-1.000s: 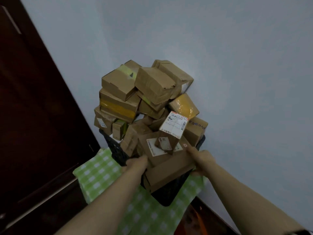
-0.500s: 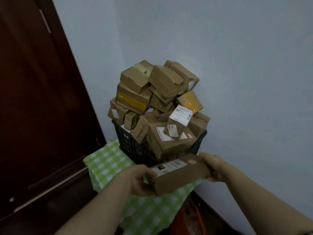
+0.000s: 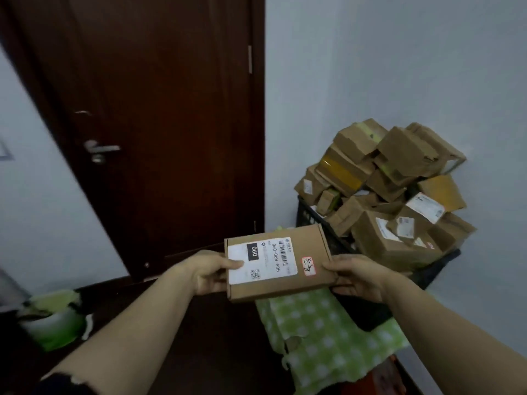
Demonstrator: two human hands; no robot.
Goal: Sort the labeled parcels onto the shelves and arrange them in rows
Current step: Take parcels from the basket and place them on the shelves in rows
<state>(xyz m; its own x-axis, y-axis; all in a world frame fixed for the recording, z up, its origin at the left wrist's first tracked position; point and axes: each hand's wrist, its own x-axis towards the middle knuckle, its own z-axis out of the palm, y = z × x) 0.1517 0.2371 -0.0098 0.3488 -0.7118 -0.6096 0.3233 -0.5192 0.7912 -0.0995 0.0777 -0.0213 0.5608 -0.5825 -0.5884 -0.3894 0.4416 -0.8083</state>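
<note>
The view had swung left since the preceding second. The dark door (image 3: pixel 159 124) now filled the left and centre, and the heaped pile of parcels (image 3: pixel 385 189) in the black crate (image 3: pixel 309 215) had shifted to the far right. The green checked cloth (image 3: pixel 328 337) lay under the crate, on the near side.

One flat parcel (image 3: pixel 310 249) had been lifted off the near front of the pile. It was held in the air at centre, left of the crate and touching nothing but the hands. It had also been turned: edge-on half a second before, it now presented its broad labelled face upward. Assessment: the first parcel was out and being read. No shelves were in view, so placement had not begun.

The parcel's long axis ran left to right, with the right end slightly farther away.

The left hand (image 3: pixel 209 273) gripped the left end, its thumb laid flat on the white label (image 3: pixel 262 262). The right hand (image 3: pixel 356 276) gripped the right end, its thumb on the near corner. The remaining fingers of both hands were hidden beneath the parcel.

The label's print ran far to near, across the long axis. A pink sticker (image 3: pixel 309 266) with handwriting sat just right of the label.
</note>
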